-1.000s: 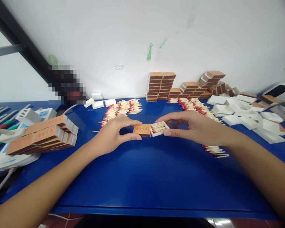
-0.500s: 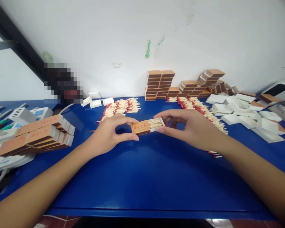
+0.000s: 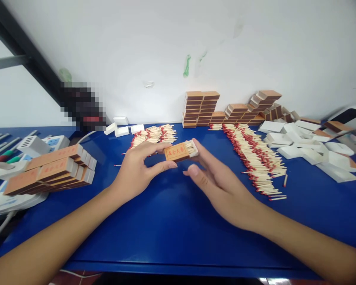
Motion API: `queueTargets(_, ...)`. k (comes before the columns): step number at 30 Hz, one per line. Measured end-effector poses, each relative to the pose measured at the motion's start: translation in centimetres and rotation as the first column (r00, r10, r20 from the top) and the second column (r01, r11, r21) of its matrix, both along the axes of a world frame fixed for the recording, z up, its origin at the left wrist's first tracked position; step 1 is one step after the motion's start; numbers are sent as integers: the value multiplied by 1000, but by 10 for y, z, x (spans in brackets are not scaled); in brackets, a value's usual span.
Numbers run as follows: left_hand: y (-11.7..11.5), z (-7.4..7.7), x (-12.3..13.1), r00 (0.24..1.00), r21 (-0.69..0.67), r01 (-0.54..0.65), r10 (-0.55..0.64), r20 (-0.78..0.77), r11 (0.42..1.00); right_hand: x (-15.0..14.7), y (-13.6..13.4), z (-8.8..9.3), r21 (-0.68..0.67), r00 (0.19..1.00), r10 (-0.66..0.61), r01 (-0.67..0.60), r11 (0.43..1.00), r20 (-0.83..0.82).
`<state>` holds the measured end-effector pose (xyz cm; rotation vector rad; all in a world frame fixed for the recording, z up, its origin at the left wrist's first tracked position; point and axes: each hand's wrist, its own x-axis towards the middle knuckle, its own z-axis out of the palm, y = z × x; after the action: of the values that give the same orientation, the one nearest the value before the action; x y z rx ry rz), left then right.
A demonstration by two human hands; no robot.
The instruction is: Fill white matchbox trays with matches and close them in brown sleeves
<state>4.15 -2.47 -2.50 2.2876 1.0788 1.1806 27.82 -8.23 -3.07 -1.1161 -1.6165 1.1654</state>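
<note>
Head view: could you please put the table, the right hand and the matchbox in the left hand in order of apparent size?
Largest to smallest:
1. Table
2. Right hand
3. Matchbox

We're looking at what seems a small workshop, with hand-packing in bulk filling the bench! A blue table (image 3: 172, 225) is running under both hands to a wall (image 3: 136, 39). Stacks (image 3: 200, 109) of matchboxes are standing beyond the right hand (image 3: 225, 192), matches (image 3: 256, 158) are lying beside it, and trays (image 3: 308, 142) are sprawling farther right. Past the left hand (image 3: 138, 168), boxes (image 3: 52, 170) are sitting near tools (image 3: 1, 148).
</note>
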Motion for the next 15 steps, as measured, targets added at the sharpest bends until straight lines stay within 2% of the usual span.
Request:
queueTargets(2,-3,-1,2,1000,15,4,-4,0,1000,-3,-7,1,-30,994,105,-105,994,7)
queueTargets(5,-4,-1,2,1000,49,6,-5,-10,999,-1,-9,5,-17,984,176,-175,984,40)
queueTargets(13,-1,-2,-1,1000,146,30,-28,-11,989,4,-2,6,36,968,214,-220,975,130)
queueTargets(15,-1,-3,-1,999,148,27,-24,-21,989,4,-2,5,54,973,185,-194,979,137)
